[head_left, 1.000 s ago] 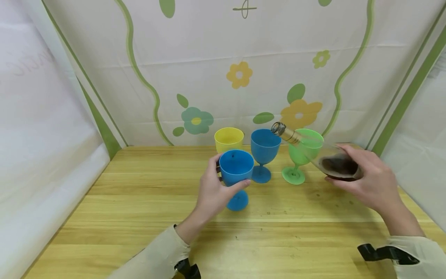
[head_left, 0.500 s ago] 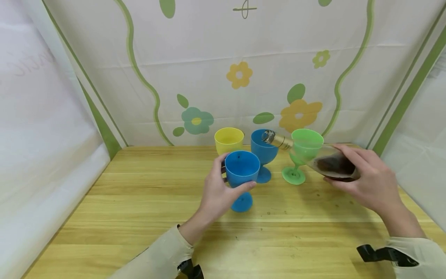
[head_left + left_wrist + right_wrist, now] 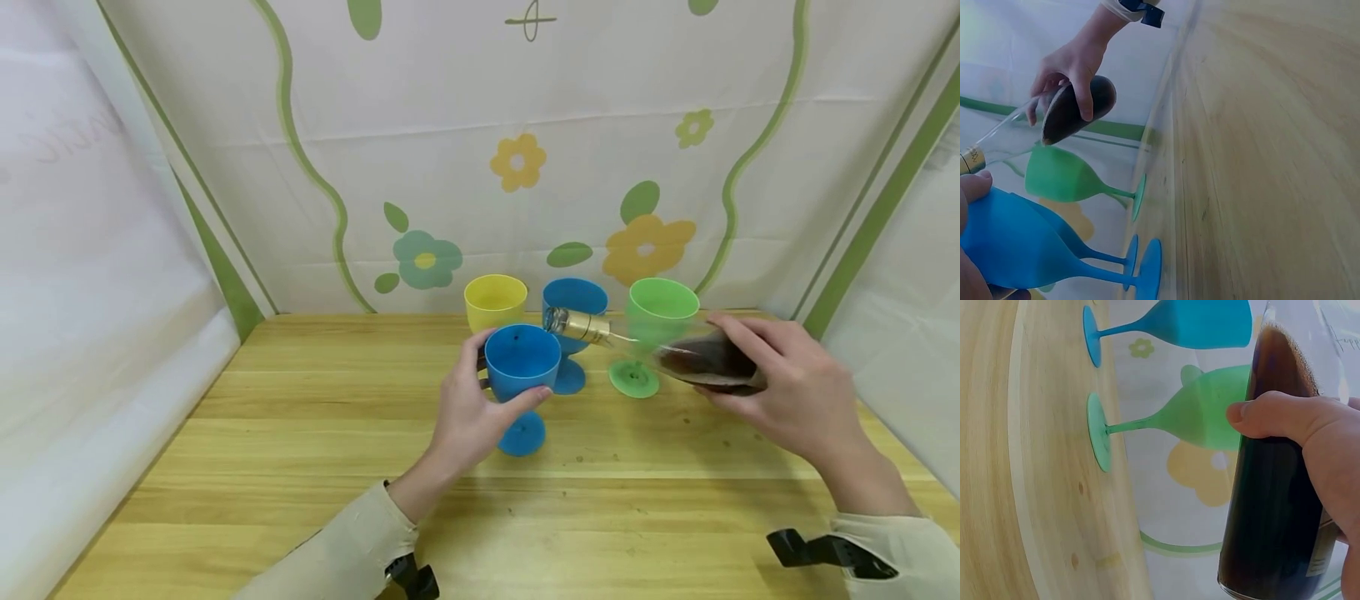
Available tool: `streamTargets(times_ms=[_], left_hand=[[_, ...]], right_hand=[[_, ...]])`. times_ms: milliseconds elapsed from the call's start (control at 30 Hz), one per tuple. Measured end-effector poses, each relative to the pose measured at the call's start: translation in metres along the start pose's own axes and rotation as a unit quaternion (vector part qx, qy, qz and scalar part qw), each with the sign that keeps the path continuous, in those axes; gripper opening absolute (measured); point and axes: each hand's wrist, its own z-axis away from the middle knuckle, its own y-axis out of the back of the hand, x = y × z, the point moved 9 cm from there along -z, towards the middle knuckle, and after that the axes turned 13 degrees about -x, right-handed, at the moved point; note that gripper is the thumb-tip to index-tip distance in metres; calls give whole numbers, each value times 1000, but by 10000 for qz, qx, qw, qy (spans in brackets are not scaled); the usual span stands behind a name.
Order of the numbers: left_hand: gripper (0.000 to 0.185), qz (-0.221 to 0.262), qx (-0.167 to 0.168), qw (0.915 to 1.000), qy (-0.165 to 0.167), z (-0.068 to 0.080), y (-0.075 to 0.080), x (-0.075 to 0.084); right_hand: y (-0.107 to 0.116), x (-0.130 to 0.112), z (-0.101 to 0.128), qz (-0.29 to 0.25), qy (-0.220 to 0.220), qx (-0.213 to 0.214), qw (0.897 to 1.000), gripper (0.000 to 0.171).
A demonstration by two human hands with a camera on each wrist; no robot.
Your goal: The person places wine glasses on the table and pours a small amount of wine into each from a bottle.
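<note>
My left hand (image 3: 472, 408) grips the bowl of a blue plastic goblet (image 3: 522, 360), which stays upright; whether its foot touches the table is unclear. Inside it no liquid is visible. My right hand (image 3: 795, 392) holds a clear glass bottle (image 3: 708, 360) by its body, tilted with the neck pointing left. Dark liquid (image 3: 1272, 500) lies in the lower part of the bottle. Its mouth (image 3: 553, 320) is at the right rear rim of the held goblet; contact cannot be told. In the left wrist view the fingers (image 3: 975, 186) partly cover that goblet.
Behind the held goblet stand a yellow goblet (image 3: 495, 302), partly hidden, and a second blue goblet (image 3: 573, 293). A green goblet (image 3: 663, 300) stands to their right, partly behind the bottle. All are near the back edge of the wooden table (image 3: 300, 450), before a flowered cloth (image 3: 420, 100).
The bottle has swung left and its mouth has dropped to the held goblet's rim. The left hand has shifted the goblet slightly right, then kept it nearly still.
</note>
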Motion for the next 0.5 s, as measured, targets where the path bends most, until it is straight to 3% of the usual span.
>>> streamTargets(times_ms=[133, 367, 500], left_hand=[[89, -20, 28, 10000, -36, -1, 0, -1], [88, 6, 61, 9999, -105, -2, 0, -4], [88, -6, 76, 9999, -152, -2, 1, -5]], right_hand=[[1, -4, -2, -10, 97, -46, 9999, 86], [-3, -7, -4, 162, 155, -589, 9980, 85], [-2, -10, -5, 203, 248, -516, 9982, 85]])
